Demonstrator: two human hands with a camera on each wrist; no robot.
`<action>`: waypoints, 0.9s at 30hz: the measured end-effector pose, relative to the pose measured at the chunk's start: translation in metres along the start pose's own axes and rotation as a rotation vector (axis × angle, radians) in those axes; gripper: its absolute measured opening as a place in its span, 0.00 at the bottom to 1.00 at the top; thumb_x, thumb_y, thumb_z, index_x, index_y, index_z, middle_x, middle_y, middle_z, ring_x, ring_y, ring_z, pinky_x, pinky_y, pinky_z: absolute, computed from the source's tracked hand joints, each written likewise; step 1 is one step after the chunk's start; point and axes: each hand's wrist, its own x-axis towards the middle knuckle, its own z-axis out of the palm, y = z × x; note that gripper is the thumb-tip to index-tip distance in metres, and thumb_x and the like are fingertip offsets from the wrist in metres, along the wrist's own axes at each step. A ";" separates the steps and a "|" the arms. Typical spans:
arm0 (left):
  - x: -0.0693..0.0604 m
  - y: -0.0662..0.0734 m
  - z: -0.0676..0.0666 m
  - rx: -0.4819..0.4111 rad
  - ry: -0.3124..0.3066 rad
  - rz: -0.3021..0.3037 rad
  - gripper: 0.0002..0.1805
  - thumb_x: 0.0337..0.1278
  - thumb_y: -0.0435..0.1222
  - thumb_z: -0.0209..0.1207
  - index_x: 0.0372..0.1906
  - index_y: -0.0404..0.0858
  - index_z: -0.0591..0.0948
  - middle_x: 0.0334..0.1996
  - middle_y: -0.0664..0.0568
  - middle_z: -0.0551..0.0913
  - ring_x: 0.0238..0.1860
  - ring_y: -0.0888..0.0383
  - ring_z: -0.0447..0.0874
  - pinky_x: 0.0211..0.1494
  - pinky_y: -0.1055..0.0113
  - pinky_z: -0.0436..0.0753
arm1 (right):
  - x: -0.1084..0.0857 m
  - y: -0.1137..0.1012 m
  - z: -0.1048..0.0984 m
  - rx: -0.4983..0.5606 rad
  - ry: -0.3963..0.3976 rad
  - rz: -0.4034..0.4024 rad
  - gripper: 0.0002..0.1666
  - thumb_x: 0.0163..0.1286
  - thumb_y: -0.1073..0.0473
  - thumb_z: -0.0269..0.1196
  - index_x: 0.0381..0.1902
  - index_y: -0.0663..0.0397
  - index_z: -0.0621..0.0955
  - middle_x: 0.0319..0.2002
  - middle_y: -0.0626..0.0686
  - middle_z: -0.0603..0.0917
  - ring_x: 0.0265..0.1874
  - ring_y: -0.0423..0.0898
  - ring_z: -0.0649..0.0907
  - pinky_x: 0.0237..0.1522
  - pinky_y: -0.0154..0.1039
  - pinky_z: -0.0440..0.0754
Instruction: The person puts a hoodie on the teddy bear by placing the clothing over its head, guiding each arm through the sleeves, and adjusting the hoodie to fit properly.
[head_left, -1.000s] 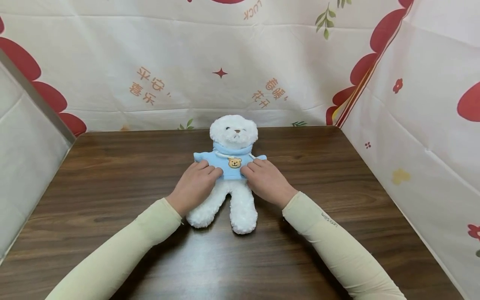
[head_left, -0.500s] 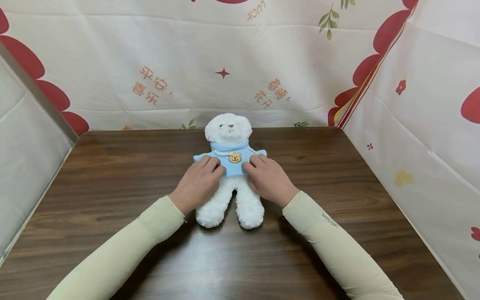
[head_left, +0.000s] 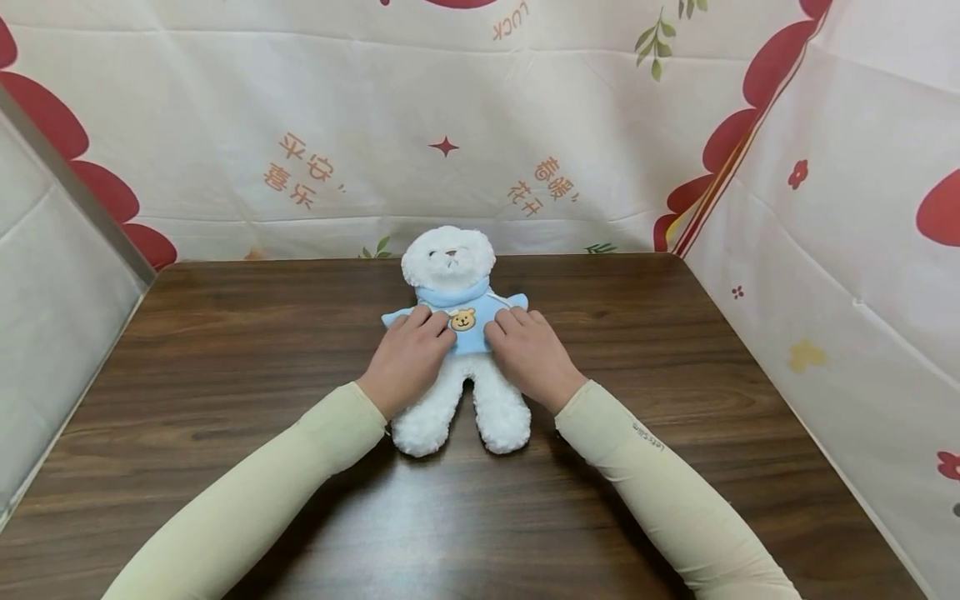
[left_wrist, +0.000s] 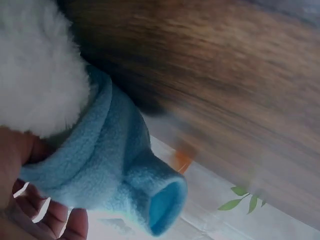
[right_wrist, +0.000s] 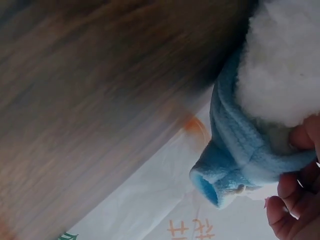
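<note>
A white plush teddy bear (head_left: 448,258) lies on its back, legs toward me, wearing a light blue sweater (head_left: 472,340) with a small bear-face patch (head_left: 462,319). My left hand (head_left: 408,354) pinches the sweater's hem on the left, thumb tucked under the cloth in the left wrist view. On the opposite side, my right hand (head_left: 531,357) pinches the hem the same way. Both wrist views show short blue sleeves, the left sleeve (left_wrist: 165,202) and the right sleeve (right_wrist: 215,180), with hollow openings and no plush arm visible in them. My hands hide parts of the bear's sides.
The bear lies on a dark brown wooden table (head_left: 247,350) with a rounded far edge. A white printed cloth (head_left: 360,108) hangs behind it, and another cloth (head_left: 847,250) borders the right side. A pale panel (head_left: 52,250) stands at the left.
The bear's head has shifted left and its legs have swung right, so it lies at a different slant. Both hands keep hold of the hem and have moved slightly away from me.
</note>
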 end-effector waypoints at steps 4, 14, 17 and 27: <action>0.002 0.000 0.001 -0.030 -0.002 -0.002 0.12 0.70 0.30 0.55 0.27 0.41 0.77 0.31 0.50 0.71 0.32 0.51 0.61 0.33 0.61 0.64 | 0.000 0.001 0.002 0.003 0.006 0.002 0.15 0.70 0.69 0.58 0.25 0.56 0.68 0.26 0.54 0.68 0.24 0.50 0.67 0.26 0.40 0.64; -0.001 -0.003 0.000 -0.012 -0.030 0.041 0.08 0.70 0.31 0.54 0.31 0.40 0.76 0.34 0.49 0.70 0.35 0.50 0.63 0.36 0.61 0.65 | -0.004 0.006 -0.002 0.090 -0.097 -0.012 0.14 0.70 0.68 0.60 0.27 0.54 0.69 0.26 0.51 0.64 0.22 0.46 0.62 0.23 0.37 0.62; -0.002 -0.008 -0.005 -0.070 -0.034 0.081 0.05 0.63 0.32 0.56 0.31 0.40 0.76 0.37 0.48 0.71 0.40 0.49 0.65 0.38 0.58 0.69 | -0.006 0.013 -0.007 0.211 -0.127 -0.032 0.13 0.66 0.66 0.62 0.27 0.52 0.69 0.25 0.50 0.64 0.21 0.44 0.62 0.24 0.36 0.62; -0.002 -0.024 -0.012 -0.305 -0.049 -0.017 0.09 0.68 0.40 0.60 0.35 0.39 0.79 0.48 0.43 0.75 0.50 0.44 0.72 0.48 0.55 0.78 | -0.004 0.025 -0.015 0.440 -0.086 0.174 0.07 0.73 0.59 0.60 0.41 0.58 0.77 0.43 0.54 0.76 0.40 0.49 0.75 0.43 0.44 0.76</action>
